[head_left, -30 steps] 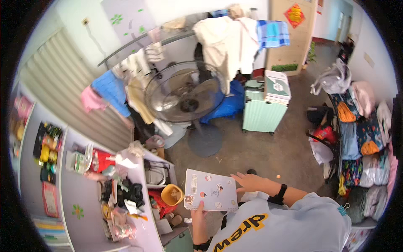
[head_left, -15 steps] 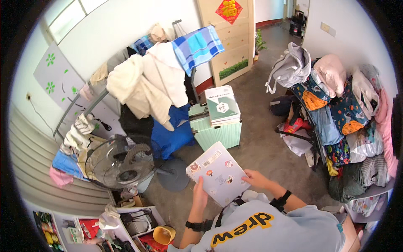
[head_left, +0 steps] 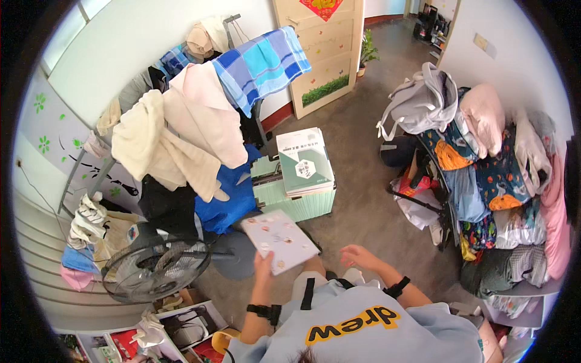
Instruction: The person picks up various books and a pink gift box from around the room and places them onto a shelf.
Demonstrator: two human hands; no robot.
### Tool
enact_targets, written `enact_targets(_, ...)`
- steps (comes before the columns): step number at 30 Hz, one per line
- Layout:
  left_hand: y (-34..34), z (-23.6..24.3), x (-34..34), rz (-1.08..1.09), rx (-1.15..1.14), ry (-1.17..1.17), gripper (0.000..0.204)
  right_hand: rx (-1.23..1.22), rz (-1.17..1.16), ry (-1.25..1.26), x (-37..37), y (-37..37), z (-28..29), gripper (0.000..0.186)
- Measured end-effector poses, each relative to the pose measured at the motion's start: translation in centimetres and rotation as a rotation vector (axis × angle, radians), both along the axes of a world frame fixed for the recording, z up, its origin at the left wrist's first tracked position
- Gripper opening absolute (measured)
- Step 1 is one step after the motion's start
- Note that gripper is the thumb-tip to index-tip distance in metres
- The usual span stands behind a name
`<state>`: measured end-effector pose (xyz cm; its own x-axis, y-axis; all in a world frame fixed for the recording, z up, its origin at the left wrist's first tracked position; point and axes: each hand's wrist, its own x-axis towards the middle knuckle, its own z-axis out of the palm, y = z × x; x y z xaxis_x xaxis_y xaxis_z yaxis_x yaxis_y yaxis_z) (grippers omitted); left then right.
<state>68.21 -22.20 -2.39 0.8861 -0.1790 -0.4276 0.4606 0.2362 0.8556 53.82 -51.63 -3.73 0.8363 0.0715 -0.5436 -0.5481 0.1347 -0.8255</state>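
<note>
A pale lilac notebook (head_left: 281,241) with small stickers on its cover is gripped at its near left edge by my left hand (head_left: 263,270). My right hand (head_left: 358,258) is off the notebook, to its right, fingers loosely apart with nothing seen in them. Just beyond the notebook, a mint-green ribbed suitcase (head_left: 296,207) stands on the floor. On top of it lies a stack of books (head_left: 304,161), the uppermost with a green and white cover.
A floor fan (head_left: 154,269) stands at the left, under a rack hung with cream garments (head_left: 163,142) and a blue checked towel (head_left: 263,66). To the right, a heap of clothes and bags (head_left: 484,181) carries a grey backpack (head_left: 423,100). Open drawers (head_left: 193,327) sit at the lower left.
My right hand has let go of the notebook and drawn back from it. The notebook, now in my left hand alone, has shifted left and tilted. The view has also shifted.
</note>
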Motion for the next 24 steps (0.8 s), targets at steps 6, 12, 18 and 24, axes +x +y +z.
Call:
enact_targets(6,0.6,-7.1,14.0,0.003,0.12,-0.108,0.038,-0.137,-0.085,0.016,6.7,-5.3,-0.5,0.034)
enact_targets(12,-1.4,-13.9,22.7,-0.164,0.219,0.005,0.034,-0.307,-0.067,0.038,12.9,-9.2,-1.8,0.032)
enact_targets(18,-1.6,-16.3,26.3,-0.25,0.288,-0.047,0.03,-0.857,0.311,0.005,23.3,-8.6,3.1,0.031)
enact_targets(24,-1.4,-22.3,26.8,-0.255,0.723,-0.074,0.029,-1.16,0.11,-0.233,28.3,-9.7,-4.2,0.048)
